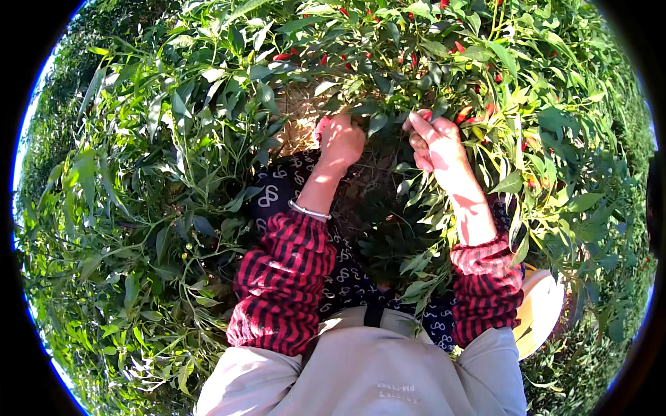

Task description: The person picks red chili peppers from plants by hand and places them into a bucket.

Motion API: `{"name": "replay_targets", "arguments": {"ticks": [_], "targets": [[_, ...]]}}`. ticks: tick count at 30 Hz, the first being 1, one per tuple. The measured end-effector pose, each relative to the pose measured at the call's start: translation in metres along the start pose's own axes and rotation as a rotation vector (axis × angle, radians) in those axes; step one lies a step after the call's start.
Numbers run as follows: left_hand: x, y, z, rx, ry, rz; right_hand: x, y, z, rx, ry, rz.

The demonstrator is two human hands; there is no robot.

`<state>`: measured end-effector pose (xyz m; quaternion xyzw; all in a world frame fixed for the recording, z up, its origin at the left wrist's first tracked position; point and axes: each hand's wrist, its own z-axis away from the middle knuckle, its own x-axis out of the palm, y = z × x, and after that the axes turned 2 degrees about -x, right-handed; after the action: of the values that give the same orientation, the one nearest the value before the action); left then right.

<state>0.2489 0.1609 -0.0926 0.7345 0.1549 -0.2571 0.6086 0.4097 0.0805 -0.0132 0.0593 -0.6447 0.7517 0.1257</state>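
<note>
My right hand [437, 140] is closed at the pepper plants, with a red chili pepper [426, 115] pinched between thumb and fingers. To its right, more red chili peppers [464, 114] hang among the leaves. My left hand [342, 139] is curled in a fist, knuckles up, at the edge of the foliage. Something red [321, 127] shows at that fist's left side, and the fingertips are turned away. Leaves of the pepper plant [378, 122] fill the gap between both hands.
Dense pepper plants [156, 130] surround me on both sides and ahead. Dry bare soil [299, 117] shows beyond my left hand. A pale yellow round container [541, 312] stands by my right elbow. Leafy stems [432, 249] reach up between my arms.
</note>
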Motion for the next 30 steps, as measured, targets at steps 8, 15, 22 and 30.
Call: {"name": "replay_targets", "arguments": {"ticks": [8,15,22,30], "targets": [[0.031,-0.008,0.008,0.258,0.041,-0.162,0.004,0.004,0.006,0.038,0.02,-0.057],[0.049,-0.023,0.006,0.327,0.077,-0.23,0.009,0.01,0.01,0.068,0.037,-0.108],[0.031,-0.002,0.024,-0.021,-0.061,0.457,0.021,0.003,0.009,0.06,0.013,-0.025],[-0.05,0.053,0.058,-0.357,-0.13,1.197,0.037,-0.016,0.038,-0.287,0.11,-0.237]]}}
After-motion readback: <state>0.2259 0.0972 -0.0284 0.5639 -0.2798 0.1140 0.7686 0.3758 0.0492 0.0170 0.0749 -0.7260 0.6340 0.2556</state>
